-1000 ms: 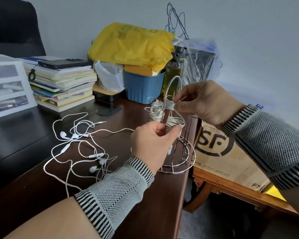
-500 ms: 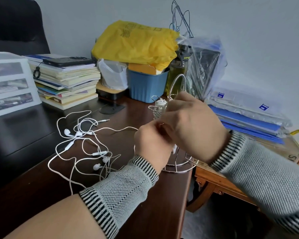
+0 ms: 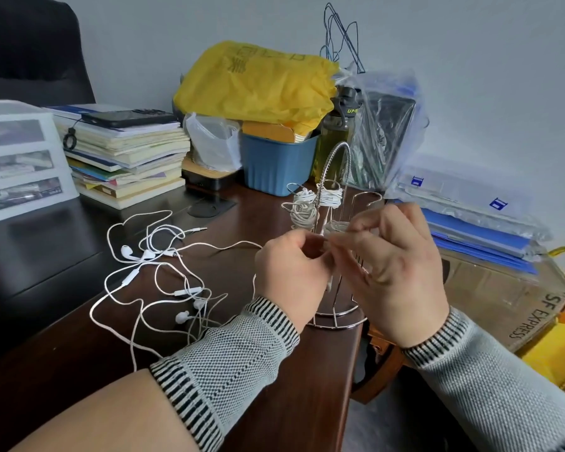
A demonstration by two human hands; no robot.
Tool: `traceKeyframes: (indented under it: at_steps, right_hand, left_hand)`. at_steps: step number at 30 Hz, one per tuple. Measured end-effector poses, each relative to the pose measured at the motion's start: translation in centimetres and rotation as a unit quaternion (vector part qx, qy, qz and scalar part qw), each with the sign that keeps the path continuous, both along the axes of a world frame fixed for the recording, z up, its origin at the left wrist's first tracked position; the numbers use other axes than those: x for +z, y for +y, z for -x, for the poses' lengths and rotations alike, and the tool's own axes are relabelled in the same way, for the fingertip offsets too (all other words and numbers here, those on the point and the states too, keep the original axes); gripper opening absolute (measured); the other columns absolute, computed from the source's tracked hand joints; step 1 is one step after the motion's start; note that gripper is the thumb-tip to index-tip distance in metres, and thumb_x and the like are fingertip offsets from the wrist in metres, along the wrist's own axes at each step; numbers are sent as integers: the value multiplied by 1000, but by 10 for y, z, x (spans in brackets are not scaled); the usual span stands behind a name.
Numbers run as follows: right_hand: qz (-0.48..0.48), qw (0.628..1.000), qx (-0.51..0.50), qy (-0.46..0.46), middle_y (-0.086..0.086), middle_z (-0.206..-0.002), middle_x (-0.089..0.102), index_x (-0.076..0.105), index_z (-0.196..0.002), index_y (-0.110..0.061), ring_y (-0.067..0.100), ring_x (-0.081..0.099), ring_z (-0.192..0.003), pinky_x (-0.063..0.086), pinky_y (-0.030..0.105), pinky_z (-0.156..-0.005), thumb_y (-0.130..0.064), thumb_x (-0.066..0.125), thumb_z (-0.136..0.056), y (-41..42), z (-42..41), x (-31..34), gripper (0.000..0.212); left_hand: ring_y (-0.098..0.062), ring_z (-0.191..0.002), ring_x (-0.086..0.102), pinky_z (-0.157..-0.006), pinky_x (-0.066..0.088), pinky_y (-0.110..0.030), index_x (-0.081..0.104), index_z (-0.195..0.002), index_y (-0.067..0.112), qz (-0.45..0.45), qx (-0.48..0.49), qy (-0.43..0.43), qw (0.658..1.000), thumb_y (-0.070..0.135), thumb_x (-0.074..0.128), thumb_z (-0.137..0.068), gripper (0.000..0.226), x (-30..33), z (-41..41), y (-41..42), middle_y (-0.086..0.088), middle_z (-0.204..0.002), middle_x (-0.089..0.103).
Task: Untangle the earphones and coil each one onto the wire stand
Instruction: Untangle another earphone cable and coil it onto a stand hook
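Left hand (image 3: 294, 275) curls in front of the wire stand (image 3: 335, 252), fingers bent and, as far as the head view shows, pinching a white earphone cord at the stand's near prong; the pinch point is partly hidden by the knuckles. Right hand (image 3: 395, 272) sits just beside it, to the right, thumb and forefinger drawn together on what looks like the same cord, other fingers spread; motion blur leaves that grip uncertain. Two prongs at the back of the stand already carry coiled earphones (image 3: 307, 208), and a third coil (image 3: 336, 227) shows between the hands, touching the fingertips.

From the left hand one cord (image 3: 222, 246) runs leftward across the wooden desk (image 3: 274, 402) to the tangled earphones (image 3: 163, 282), which lie well apart from the stand. That slack lies left of both hands, so the left hand is nearer to feed it, while the right seems placed to wrap it round the prong.
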State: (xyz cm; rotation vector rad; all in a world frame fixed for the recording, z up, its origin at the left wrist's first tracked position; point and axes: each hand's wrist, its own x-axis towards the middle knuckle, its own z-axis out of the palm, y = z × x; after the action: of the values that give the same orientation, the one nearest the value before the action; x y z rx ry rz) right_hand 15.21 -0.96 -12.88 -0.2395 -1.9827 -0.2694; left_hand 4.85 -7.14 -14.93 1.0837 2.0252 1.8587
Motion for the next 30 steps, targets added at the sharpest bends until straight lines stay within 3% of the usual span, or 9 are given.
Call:
traceKeyframes:
  at_steps: [3,7,10,12,15,18,24,27,30]
  right_hand:
    - [87,995,28,-41,-1,-80,67,72,-80,-12,21,59,-74,50,32,-65,-22,65,-85,-1,6,23,13]
    - [310,946,47,-79,-10,-73,68,69,-81,-15,6,63,-63,53,17,-63,-18,68,-88,7,10,60,7]
    - [381,916,71,-106,4,-72,71,65,-85,-10,14,67,-57,59,35,-61,-13,62,-92,20,6,79,9]
    - [386,911,77,-122,7,-67,68,65,-87,-10,13,64,-50,58,39,-56,-12,59,-94,27,4,82,9]
    - [356,916,69,-171,4,-62,66,69,-99,-15,12,63,-47,57,33,-54,-15,61,-93,34,1,80,11]
    - [366,900,76,-222,-3,-66,69,69,-110,-16,10,65,-54,58,22,-63,-13,65,-89,40,-3,82,22]
    - [360,895,66,-256,4,-75,73,73,-88,-10,13,66,-64,55,21,-69,-12,75,-81,46,3,86,8]
    - [299,910,47,-284,1,-80,73,73,-91,-13,12,68,-63,54,17,-68,-16,73,-84,46,12,86,8]
    - [257,920,61,-288,3,-77,73,72,-94,-17,10,70,-63,54,23,-71,-16,69,-87,46,22,87,7]
  left_hand:
    - [-19,-51,66,-64,58,-44,65,-62,19,-11,-35,-45,998,36,76,-67,21,1,-3,0,-1,-49,65]
    - [-29,-52,67,-63,59,-51,68,-65,16,-31,-64,-68,995,51,77,-65,36,1,-3,0,-6,-50,65]
    - [-26,-50,67,-58,58,-39,69,-68,14,-27,-66,-66,995,39,79,-75,28,2,-3,-1,-5,-52,66]
    - [-22,-49,67,-54,55,-30,70,-70,12,-29,-66,-64,995,37,78,-76,27,3,-3,-2,-4,-53,67]
    - [-11,-44,63,-47,48,-19,70,-70,10,-32,-65,-68,995,31,78,-78,24,5,-5,-4,-3,-53,67]
    - [-13,-44,63,-48,52,-21,69,-70,10,-30,-65,-69,995,32,77,-78,24,4,-5,-4,-4,-53,67]
    - [-1,-41,57,-44,40,-8,69,-69,10,-36,-58,-66,996,27,77,-79,22,8,-7,-5,0,-52,67]
    - [0,-41,56,-43,39,-8,69,-68,9,-42,-58,-67,995,24,77,-79,20,9,-8,-6,2,-51,66]
    - [0,-40,55,-42,39,-8,69,-66,9,-43,-57,-68,995,24,77,-79,21,11,-8,-7,3,-49,65]
